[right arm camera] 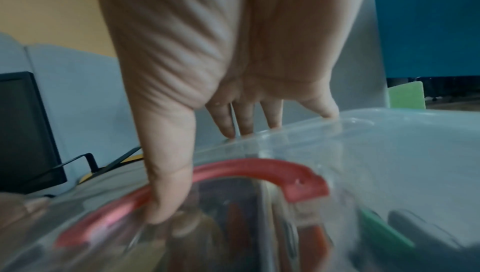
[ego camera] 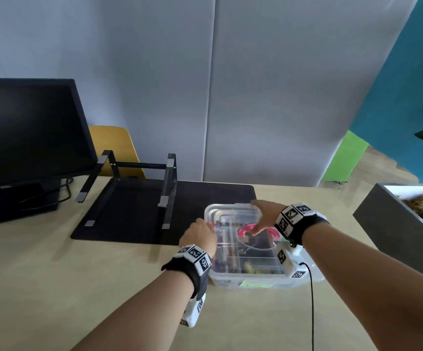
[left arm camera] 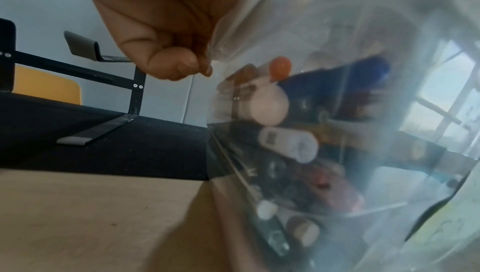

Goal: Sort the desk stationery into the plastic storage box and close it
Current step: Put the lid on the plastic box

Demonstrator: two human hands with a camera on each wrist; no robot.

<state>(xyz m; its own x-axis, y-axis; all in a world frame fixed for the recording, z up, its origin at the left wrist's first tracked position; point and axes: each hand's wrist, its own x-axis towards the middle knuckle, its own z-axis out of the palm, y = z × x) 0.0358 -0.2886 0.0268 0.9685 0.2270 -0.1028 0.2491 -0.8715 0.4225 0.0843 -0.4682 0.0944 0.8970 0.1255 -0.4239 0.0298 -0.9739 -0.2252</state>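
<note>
Clear storage box (ego camera: 245, 252) on the desk (ego camera: 78, 287), lid on. My right hand (ego camera: 264, 216) presses flat; my left hand (ego camera: 200, 235) curls at its edge. Smooth, flexible plastic: press at rims.

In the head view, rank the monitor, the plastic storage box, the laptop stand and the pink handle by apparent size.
1. monitor
2. laptop stand and plastic storage box: look alike in spread, so left unranked
3. pink handle, partly under the right hand
</note>
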